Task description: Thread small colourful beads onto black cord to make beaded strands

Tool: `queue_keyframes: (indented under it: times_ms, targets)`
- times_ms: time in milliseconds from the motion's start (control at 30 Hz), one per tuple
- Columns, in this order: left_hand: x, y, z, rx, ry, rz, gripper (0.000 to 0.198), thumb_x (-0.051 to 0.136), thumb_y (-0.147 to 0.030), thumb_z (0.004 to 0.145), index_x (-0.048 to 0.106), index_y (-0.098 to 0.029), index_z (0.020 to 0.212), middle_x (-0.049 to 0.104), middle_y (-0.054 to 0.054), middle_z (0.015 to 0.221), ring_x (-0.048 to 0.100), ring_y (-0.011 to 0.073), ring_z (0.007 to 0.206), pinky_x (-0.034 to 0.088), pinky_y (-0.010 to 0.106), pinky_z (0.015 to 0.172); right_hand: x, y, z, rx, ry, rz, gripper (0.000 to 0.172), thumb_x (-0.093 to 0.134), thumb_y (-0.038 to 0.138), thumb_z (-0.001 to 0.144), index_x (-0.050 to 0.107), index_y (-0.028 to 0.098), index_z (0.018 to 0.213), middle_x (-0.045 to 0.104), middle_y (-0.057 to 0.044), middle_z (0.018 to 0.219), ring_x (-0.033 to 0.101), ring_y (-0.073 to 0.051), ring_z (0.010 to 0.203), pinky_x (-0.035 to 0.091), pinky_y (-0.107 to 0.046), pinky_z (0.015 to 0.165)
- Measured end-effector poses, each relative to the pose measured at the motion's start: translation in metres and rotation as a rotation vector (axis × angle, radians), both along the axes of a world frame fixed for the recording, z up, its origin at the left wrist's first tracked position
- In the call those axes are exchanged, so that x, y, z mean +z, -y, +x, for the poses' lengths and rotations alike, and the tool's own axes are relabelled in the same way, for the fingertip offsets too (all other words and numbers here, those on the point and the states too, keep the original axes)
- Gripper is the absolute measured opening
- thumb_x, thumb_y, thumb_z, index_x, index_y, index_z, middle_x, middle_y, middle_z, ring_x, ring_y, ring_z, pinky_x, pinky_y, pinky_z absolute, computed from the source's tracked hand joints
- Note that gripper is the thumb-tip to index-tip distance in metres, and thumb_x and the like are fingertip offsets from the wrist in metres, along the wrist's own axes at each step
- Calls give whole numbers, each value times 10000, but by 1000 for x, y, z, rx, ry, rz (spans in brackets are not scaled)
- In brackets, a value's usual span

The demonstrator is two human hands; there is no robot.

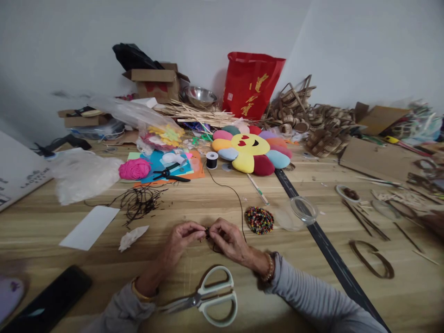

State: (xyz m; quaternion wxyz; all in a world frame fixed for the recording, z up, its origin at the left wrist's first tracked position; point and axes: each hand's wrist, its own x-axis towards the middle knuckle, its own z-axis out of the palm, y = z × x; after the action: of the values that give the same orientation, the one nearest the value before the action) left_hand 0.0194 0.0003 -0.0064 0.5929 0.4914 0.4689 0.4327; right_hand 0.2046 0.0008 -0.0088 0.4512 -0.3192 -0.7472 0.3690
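My left hand (186, 237) and my right hand (227, 238) meet above the table, fingertips pinched on a small dark piece of knotted black cord (207, 232). Most of the piece is hidden behind the fingers. A thin black cord runs from a black spool (212, 160) down past my right hand. Just right of that hand lies a coil of multicoloured beads (259, 220). White-handled scissors (217, 296) rest below my hands, slightly open. To the left sits a tangle of black cord pieces (140, 203), with small snippets beside it.
A flower-shaped cushion (251, 147), pink yarn (134, 169) and black pliers (168, 174) lie farther back. White paper (90, 227) and a phone (52, 300) are on the left. On the right are a clear round lid (304, 210) and a brown strip loop (373, 259).
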Motion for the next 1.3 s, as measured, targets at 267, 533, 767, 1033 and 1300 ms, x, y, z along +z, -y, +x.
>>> queue_keyframes:
  times_ms: [267, 533, 767, 1033, 1300]
  targets:
    - [5, 0, 1, 13, -14, -63, 141, 758, -209, 583, 720, -153, 706, 734, 15, 687, 656, 158, 658, 517, 247, 664, -3, -1, 1, -5, 18, 6, 206, 481, 291, 929, 573, 156, 803, 549, -15, 695, 497, -105, 605, 403, -209, 566]
    - [3, 0, 1, 18, -8, -82, 147, 772, -191, 562, 714, -156, 693, 742, 11, 680, 666, 157, 654, 520, 238, 661, -4, -1, 1, -7, 34, 10, 211, 477, 300, 930, 576, 160, 807, 553, -16, 698, 495, -107, 607, 399, -210, 563]
    - [3, 0, 0, 12, 23, -91, 131, 766, -210, 588, 709, -158, 694, 730, 10, 665, 654, 150, 645, 510, 232, 651, -1, -1, 1, -10, 46, 16, 227, 467, 305, 934, 574, 161, 794, 543, -16, 695, 495, -112, 612, 402, -218, 571]
    - [6, 0, 0, 5, 22, -6, 87, 746, -209, 600, 721, -154, 663, 687, 8, 684, 603, 133, 661, 476, 215, 643, -2, -1, 1, -3, 46, -5, 220, 473, 302, 930, 573, 159, 796, 536, -13, 697, 490, -109, 614, 402, -214, 577]
    - [1, 0, -1, -3, -22, -14, 133, 754, -248, 610, 712, -152, 692, 705, 31, 703, 625, 169, 686, 496, 259, 669, -2, -1, 2, 11, 55, -5, 210, 463, 288, 929, 568, 162, 798, 540, -19, 703, 497, -116, 620, 407, -219, 580]
